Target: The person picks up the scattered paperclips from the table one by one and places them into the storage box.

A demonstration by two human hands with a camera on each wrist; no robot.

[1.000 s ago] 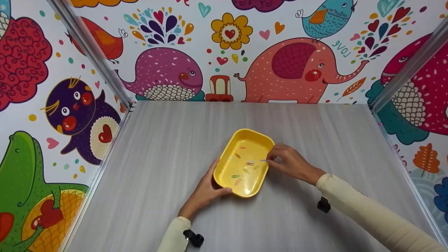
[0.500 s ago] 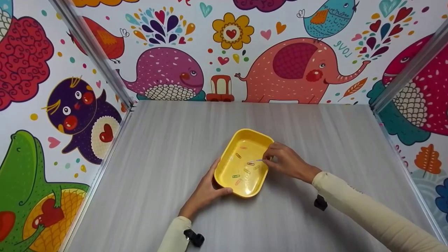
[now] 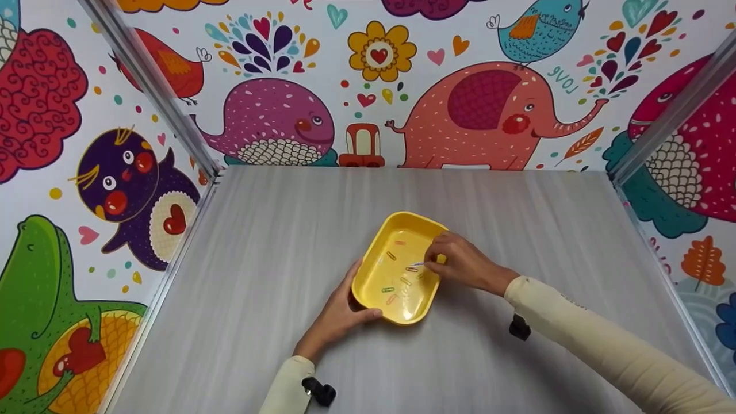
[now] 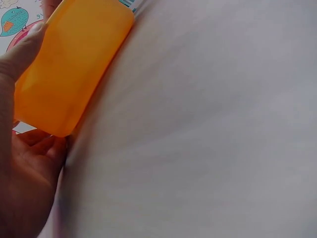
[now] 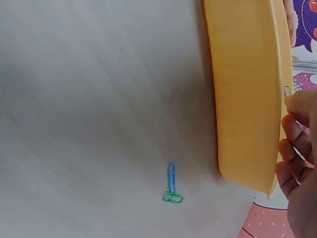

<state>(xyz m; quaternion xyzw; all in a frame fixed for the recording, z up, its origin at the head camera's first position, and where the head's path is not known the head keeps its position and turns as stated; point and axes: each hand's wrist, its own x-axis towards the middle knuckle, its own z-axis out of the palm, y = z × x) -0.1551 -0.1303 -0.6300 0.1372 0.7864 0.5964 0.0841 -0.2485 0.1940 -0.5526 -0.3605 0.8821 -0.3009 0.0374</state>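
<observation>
A yellow plastic tray (image 3: 402, 212) stands at a slant on the table, with several coloured paper clips scattered over its bottom. My left hand (image 3: 336, 316) grips its near left corner, the thumb over the rim and the fingers against the outer wall. In the left wrist view the thumb (image 4: 25, 53) lies along the tray's edge. My right hand (image 3: 463, 261) is over the tray's right rim. Between its thumb and index finger it pinches a pale paper clip (image 5: 287, 91), whose end is close to a red paper clip (image 3: 411, 269); whether they touch I cannot tell.
On the table outside the tray, a blue paper clip (image 5: 171, 176) and a green paper clip (image 5: 173, 197) lie touching each other, seen only in the right wrist view. Printed panels with metal edge strips (image 3: 670, 109) enclose the grey table (image 3: 276, 241).
My right hand has shifted left, further in over the tray, bringing the pinched paper clip to the red one. The left hand and the tray have stayed put.
</observation>
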